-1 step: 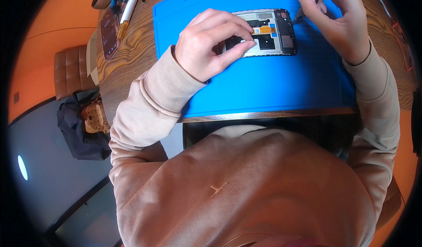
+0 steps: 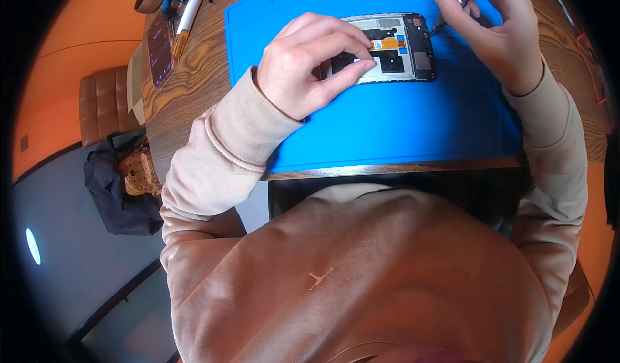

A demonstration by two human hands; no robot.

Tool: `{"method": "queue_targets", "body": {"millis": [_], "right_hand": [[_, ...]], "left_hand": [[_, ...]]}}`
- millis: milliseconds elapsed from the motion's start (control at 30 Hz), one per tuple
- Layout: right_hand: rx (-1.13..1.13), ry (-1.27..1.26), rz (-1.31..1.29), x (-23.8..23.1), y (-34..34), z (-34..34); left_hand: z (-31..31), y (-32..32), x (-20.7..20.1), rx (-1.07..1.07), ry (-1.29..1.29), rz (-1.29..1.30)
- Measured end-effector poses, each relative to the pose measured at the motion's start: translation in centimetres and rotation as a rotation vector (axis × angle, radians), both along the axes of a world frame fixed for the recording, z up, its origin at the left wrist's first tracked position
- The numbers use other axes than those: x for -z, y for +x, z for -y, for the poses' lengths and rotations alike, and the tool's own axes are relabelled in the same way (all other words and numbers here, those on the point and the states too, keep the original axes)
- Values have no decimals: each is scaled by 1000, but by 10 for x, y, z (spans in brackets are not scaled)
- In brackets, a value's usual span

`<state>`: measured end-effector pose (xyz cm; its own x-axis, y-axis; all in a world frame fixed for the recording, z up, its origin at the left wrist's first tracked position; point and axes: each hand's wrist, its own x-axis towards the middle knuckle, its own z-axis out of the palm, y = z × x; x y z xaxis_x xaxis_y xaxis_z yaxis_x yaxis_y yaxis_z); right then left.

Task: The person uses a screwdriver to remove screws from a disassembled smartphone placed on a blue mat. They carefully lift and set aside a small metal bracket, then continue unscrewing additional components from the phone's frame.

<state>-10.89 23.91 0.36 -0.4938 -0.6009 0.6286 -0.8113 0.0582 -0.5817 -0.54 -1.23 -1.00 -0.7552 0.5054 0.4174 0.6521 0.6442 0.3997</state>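
Head view: opened phone (image 2: 391,60) lies under parted left grip (image 2: 303,62), beside right grip (image 2: 505,30) clamping tool (image 2: 440,22).

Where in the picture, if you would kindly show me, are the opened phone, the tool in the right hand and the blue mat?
Opened phone (image 2: 392,61): head view, on its exposed dark inner area.
Tool (image 2: 440,22): head view, on its dark tapered end.
Blue mat (image 2: 394,121): head view, on its bare near part.

Opened phone (image 2: 394,61) on a blue mat (image 2: 387,124)
The left-hand grip (image 2: 313,62) bends over the opened phone's left part; the right-hand grip (image 2: 496,35) holds a slim dark tool (image 2: 440,21), its tip at the right end, contact unclear. A dark phone (image 2: 160,50) lies on the counter (image 2: 163,121), left of the mat.
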Motion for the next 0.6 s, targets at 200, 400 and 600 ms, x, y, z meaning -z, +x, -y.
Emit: {"method": "queue_targets", "body": {"millis": [200, 400, 600], "right_hand": [[-81, -34, -210, -3, -4, 6], [-173, -34, -316, -4, -15, 4], [-121, -22, -291, 3, -16, 0]], "left_hand": [[-4, 0, -1, -42, 32, -16], [-5, -1, 0, -41, 50, -18], [-6, 1, -3, -45, 47, 16]]}}
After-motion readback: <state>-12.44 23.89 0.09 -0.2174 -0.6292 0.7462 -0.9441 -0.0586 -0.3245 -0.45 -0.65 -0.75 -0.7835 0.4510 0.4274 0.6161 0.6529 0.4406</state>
